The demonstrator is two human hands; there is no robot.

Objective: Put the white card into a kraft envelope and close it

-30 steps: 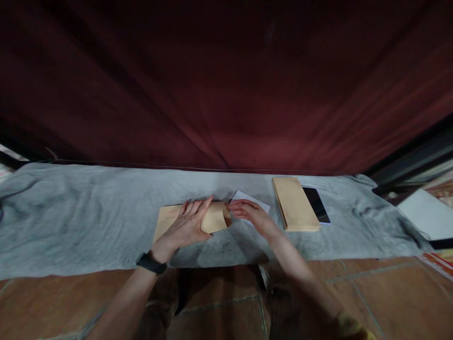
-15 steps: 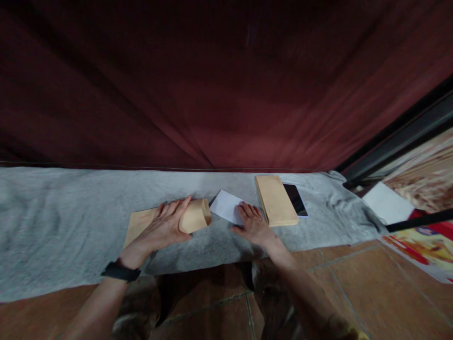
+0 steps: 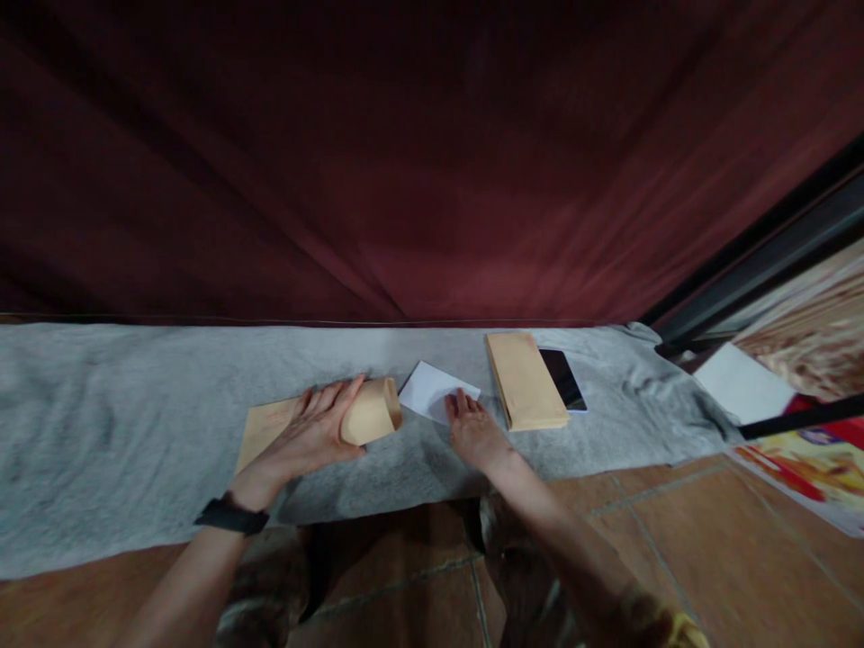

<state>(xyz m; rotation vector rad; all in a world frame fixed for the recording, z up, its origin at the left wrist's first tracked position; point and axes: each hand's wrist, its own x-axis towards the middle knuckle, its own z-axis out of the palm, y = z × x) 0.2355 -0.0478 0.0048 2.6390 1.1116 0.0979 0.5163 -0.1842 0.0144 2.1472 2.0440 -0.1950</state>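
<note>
My left hand (image 3: 322,423) is wrapped over a brown paper envelope (image 3: 370,412) lying on a grey cloth. Its fingers lie along the far side and its thumb along the near side, squeezing it so the right-hand mouth bulges open. Just right of that mouth lies a white sheet of paper (image 3: 427,389), one corner close to the opening. My right hand (image 3: 474,432) is at the paper's near right edge, fingers drawn together on it; the thumb's grip is partly hidden.
A stack of brown envelopes (image 3: 527,382) sits right of the paper, partly covering a dark-screened phone (image 3: 564,380). The grey cloth (image 3: 135,423) runs along a dark red curtain (image 3: 432,225). Colourful printed packaging (image 3: 810,463) stands at the far right above the tiled floor (image 3: 708,531).
My right hand has slid slightly left and nearer me, its spread fingers coming together at the paper's edge. My left hand and the envelope have stayed almost still.
</note>
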